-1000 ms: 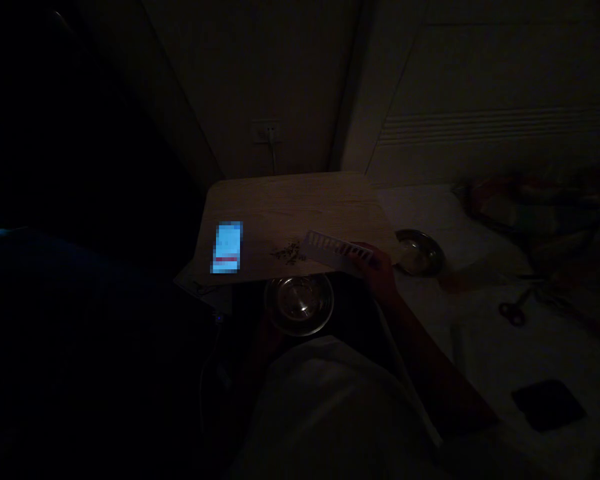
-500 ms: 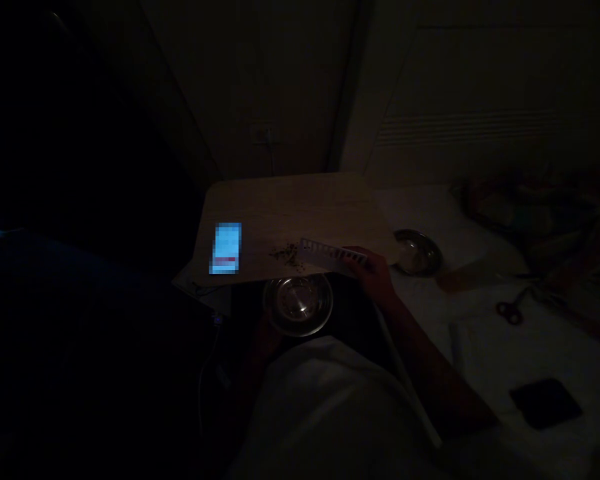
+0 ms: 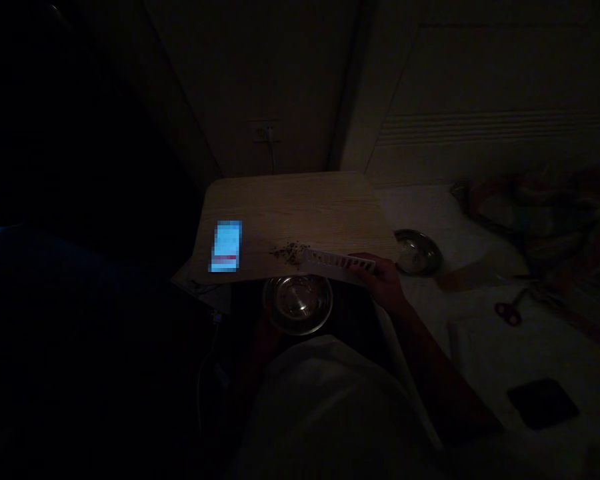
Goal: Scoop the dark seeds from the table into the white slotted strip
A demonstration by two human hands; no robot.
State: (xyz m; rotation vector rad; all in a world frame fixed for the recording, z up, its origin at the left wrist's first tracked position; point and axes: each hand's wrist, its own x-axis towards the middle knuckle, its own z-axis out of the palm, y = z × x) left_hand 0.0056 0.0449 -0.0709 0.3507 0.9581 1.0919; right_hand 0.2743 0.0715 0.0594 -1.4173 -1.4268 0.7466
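Card (image 3: 330, 265) in the right hand (image 3: 386, 283), its nine o'clock end just beside dark bits (image 3: 291, 252) on the table (image 3: 290, 207).
Fingers and thumb of the right hand are clamped on the card's three o'clock end; from the bits, a metal bowl (image 3: 300, 325) is at six o'clock, a lit screen (image 3: 225, 246) at nine, a second bowl (image 3: 433, 257) at three. The left hand (image 3: 270, 333) is at the metal bowl's seven o'clock side, too dark to tell its grip.
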